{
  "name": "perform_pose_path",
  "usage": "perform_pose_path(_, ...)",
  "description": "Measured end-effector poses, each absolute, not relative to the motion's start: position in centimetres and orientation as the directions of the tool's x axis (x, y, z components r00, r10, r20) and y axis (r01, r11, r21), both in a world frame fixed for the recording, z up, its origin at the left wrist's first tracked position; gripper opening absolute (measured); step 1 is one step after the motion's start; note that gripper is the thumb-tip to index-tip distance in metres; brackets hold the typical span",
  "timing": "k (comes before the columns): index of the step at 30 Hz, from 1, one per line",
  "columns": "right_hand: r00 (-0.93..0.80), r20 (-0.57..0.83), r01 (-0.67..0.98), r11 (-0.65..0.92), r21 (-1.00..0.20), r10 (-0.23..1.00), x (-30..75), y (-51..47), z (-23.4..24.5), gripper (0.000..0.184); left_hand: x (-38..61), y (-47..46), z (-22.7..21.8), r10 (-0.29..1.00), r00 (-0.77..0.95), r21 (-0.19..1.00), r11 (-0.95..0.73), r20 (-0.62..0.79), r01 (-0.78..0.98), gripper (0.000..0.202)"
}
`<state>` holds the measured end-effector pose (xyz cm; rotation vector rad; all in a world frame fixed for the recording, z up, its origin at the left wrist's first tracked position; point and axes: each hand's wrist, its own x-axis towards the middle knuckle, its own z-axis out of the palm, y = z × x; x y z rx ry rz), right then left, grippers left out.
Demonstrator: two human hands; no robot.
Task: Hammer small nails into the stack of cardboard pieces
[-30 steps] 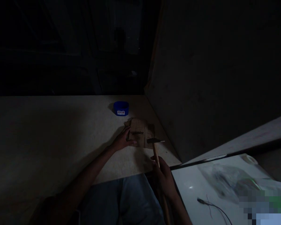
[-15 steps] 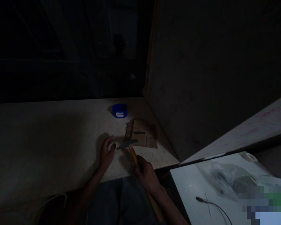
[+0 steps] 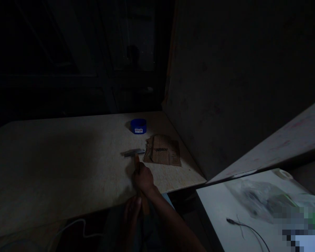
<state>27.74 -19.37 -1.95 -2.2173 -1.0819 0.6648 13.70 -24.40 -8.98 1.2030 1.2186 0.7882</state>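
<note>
My right hand (image 3: pixel 144 178) is closed round the wooden handle of a small hammer (image 3: pixel 134 153), whose metal head lies on the pale board (image 3: pixel 55 164) just left of a torn piece of brown cardboard (image 3: pixel 163 154) that bears a row of small nails. My left hand (image 3: pixel 131 210) hangs below the board's near edge, next to the end of the hammer handle; its fingers are dim and I cannot make out whether they are spread or curled. A low round blue tin (image 3: pixel 138 126) stands behind the cardboard.
An upright panel (image 3: pixel 238 77) walls off the board on the right. A slanted plank (image 3: pixel 278 143) runs over a white sheet (image 3: pixel 225 217) with a thin cable (image 3: pixel 241 229) at lower right. A white cord (image 3: pixel 76 225) loops below the board's edge. The background is dark.
My left hand has left the cardboard and dropped off the board to below its edge. The right hand has carried the hammer leftward and set its head down beside the cardboard.
</note>
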Motion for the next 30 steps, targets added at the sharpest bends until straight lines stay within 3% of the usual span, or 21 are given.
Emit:
perform_pose_path(3, 0.572, -0.208, 0.507, -0.541, -0.671, 0.794, 28.1, -18.8, -1.9, 0.032, 14.4, -25.5, -9.1, 0.839, 0.334, 0.903, 0.409, -0.43, 0.136, 0.058)
perform_pose_path(5, 0.574, -0.214, 0.503, -0.547, -0.67, 0.79, 28.3, -18.6, -2.0, 0.032, 15.0, -25.7, -8.6, 0.818, 0.348, 0.888, 0.437, -0.457, 0.139, 0.064)
perform_pose_path(16, 0.578, -0.187, 0.512, -0.531, -0.675, 0.794, 30.2, -18.7, -2.7, 0.03, 16.8, -24.1, -5.8, 0.822, 0.401, 0.915, 0.378, -0.403, 0.144, 0.064)
perform_pose_path(30, 0.617, -0.007, 0.409, -0.328, -0.852, 0.787, 32.7, -26.9, -5.2, 0.031, 20.0, -21.0, -5.6, 0.728, 0.596, 0.933, 0.178, -0.339, 0.313, 0.045)
